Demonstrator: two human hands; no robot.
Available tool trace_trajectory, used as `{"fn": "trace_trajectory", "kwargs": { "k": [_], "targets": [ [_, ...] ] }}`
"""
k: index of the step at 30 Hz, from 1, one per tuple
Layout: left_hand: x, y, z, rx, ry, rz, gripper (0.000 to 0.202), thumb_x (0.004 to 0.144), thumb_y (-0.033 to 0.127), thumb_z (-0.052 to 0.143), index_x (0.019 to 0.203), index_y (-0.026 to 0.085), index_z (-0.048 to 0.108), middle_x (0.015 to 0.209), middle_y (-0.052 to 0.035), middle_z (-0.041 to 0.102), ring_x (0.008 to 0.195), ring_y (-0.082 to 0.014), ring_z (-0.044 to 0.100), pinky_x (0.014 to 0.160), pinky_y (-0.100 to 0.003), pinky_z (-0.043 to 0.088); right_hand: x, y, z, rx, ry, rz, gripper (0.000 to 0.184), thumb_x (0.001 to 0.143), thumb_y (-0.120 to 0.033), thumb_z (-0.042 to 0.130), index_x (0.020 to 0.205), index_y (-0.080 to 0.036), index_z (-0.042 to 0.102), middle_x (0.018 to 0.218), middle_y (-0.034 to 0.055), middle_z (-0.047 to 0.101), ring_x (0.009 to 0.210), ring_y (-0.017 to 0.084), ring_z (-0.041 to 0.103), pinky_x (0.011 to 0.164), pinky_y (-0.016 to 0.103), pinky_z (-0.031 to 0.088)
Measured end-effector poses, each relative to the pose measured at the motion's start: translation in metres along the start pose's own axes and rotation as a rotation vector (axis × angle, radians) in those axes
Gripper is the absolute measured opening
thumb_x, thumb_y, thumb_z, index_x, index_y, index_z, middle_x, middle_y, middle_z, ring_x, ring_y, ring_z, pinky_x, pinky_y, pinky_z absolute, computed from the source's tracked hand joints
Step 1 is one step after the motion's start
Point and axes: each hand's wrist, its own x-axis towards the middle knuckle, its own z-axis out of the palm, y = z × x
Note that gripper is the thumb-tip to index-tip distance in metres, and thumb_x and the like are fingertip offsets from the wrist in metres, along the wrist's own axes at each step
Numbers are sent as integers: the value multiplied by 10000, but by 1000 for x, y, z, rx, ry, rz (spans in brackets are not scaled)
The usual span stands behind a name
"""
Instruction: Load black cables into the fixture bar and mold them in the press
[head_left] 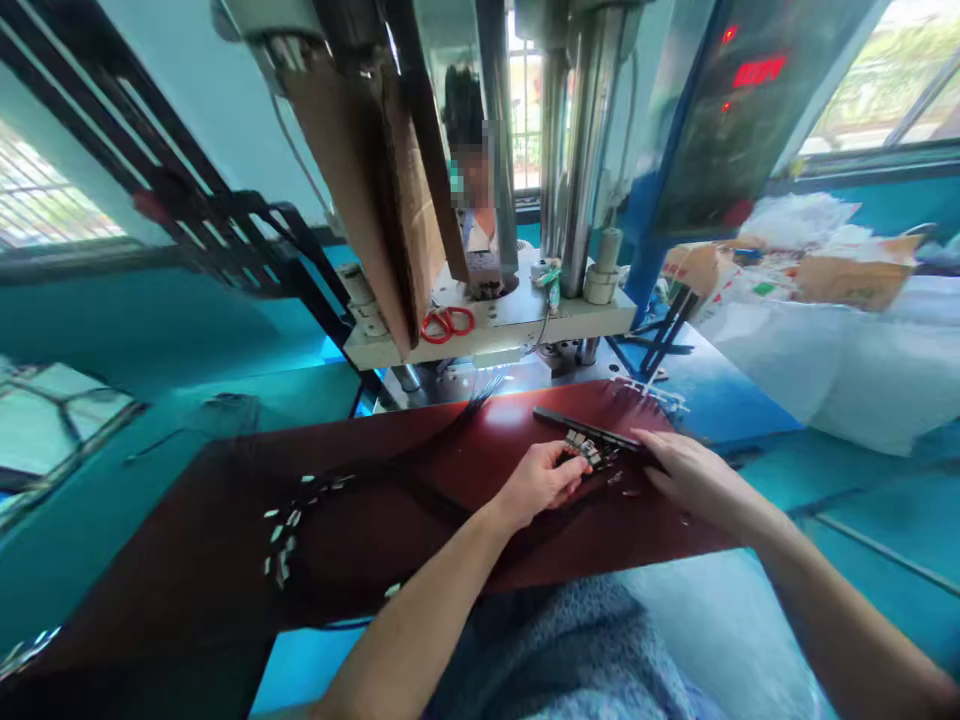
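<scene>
My left hand (538, 482) rests on a dark red board (225, 520), its fingers curled and pinched on a small metal connector (583, 450) at the end of black wires. My right hand (686, 470) lies just to the right, fingers bent down onto a black bar-shaped fixture (585, 428) that holds a row of such connectors. Black wires (420, 470) run left across the board from the fixture. More loose metal connectors (281, 545) lie in a scatter at the board's left.
A press machine (495, 320) with steel columns stands behind the board; red scissors (446, 323) lie on its plate. Another person sits behind the machine. White bags and cardboard boxes (847, 275) are piled at the right. A black frame (225, 230) rises at left.
</scene>
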Motion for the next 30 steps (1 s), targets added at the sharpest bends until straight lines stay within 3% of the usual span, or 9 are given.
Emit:
{"fn": "trace_trajectory", "kwargs": {
  "k": [3, 6, 9, 12, 15, 19, 23, 30],
  "targets": [
    [0, 3, 3, 7, -6, 17, 316, 726, 440, 598, 785, 148, 493, 505, 84, 403, 343, -14, 274, 335, -172, 157, -10, -2, 13, -155, 16, 76, 426, 756, -28, 381, 1151, -82, 529, 1002, 151, 611, 920, 258, 591, 751, 320, 416],
    [0, 5, 2, -33, -21, 9, 334, 710, 453, 612, 783, 158, 473, 514, 87, 397, 338, -9, 258, 330, -169, 136, -12, 7, 18, -23, -57, 117, 254, 725, -84, 414, 931, -135, 554, 853, 109, 621, 792, 242, 603, 651, 301, 408],
    [-1, 4, -2, -73, -27, 2, 355, 708, 461, 624, 835, 160, 486, 523, 86, 403, 340, -9, 245, 327, -166, 132, -15, 21, 20, 358, -99, 150, 92, 705, -164, 419, 739, -189, 500, 687, 30, 591, 647, 187, 579, 561, 263, 397],
    [-2, 3, -3, -72, -28, 7, 366, 710, 458, 632, 878, 159, 503, 511, 91, 384, 348, -15, 227, 334, -170, 127, -26, 19, 27, 811, 3, 293, 56, 714, -233, 426, 729, -207, 473, 472, -53, 457, 417, 136, 466, 394, 228, 321],
    [-2, 4, 0, 12, -28, -9, 321, 702, 414, 640, 840, 145, 532, 486, 92, 370, 356, -22, 239, 361, -183, 146, -36, -9, 38, 1239, 190, 365, 130, 748, -314, 508, 803, -204, 467, 379, -105, 373, 286, 100, 331, 303, 207, 218],
    [-2, 3, 8, 193, -31, -6, 242, 681, 355, 649, 711, 125, 579, 467, 77, 390, 411, -39, 307, 439, -197, 227, -30, -62, 50, 1662, 420, 259, 280, 847, -467, 486, 869, -189, 481, 461, -87, 430, 285, 74, 321, 283, 191, 204],
    [0, -5, 12, 285, -18, 29, 189, 681, 311, 630, 646, 132, 580, 477, 71, 395, 477, -64, 359, 513, -205, 290, -16, -88, 53, 1682, 523, 220, 378, 912, -507, 371, 791, -174, 503, 425, -61, 448, 301, 80, 347, 307, 193, 244],
    [3, -11, 12, 376, 43, 63, 180, 669, 297, 627, 648, 120, 609, 569, 45, 502, 565, -95, 448, 581, -217, 344, -15, -88, 53, 1545, 521, 219, 371, 927, -489, 377, 725, -190, 467, 416, -69, 439, 321, 76, 366, 336, 192, 262]
  ]
}}
